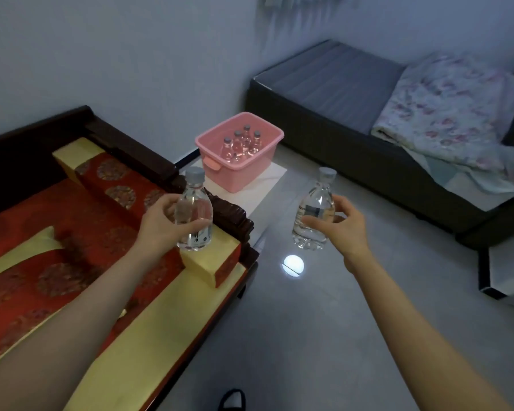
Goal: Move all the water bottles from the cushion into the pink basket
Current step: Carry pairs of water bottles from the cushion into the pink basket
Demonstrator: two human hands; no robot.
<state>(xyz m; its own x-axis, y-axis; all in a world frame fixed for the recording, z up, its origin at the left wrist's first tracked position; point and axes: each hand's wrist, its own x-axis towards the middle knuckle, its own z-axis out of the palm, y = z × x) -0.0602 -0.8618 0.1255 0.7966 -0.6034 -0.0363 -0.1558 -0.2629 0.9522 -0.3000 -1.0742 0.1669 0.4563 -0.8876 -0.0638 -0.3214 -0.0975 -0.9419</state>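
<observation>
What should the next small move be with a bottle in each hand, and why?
Probably carry both forward to the pink basket: the left hand holds the left bottle upright, the right hand the right bottle, both short of the basket, where several bottles already stand with room left.

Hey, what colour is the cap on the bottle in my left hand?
The cap is grey, shown best in the head view.

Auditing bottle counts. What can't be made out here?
Head view:
- Bottles in the pink basket: four caps clear; more possibly hidden by its wall and overlap.
- Cushion: cut off at the left edge, partly covered by the left arm; leftovers unknowable.
- Label, bottle in right hand: blurred.
- Dark object at the bottom edge: cut off.
</observation>
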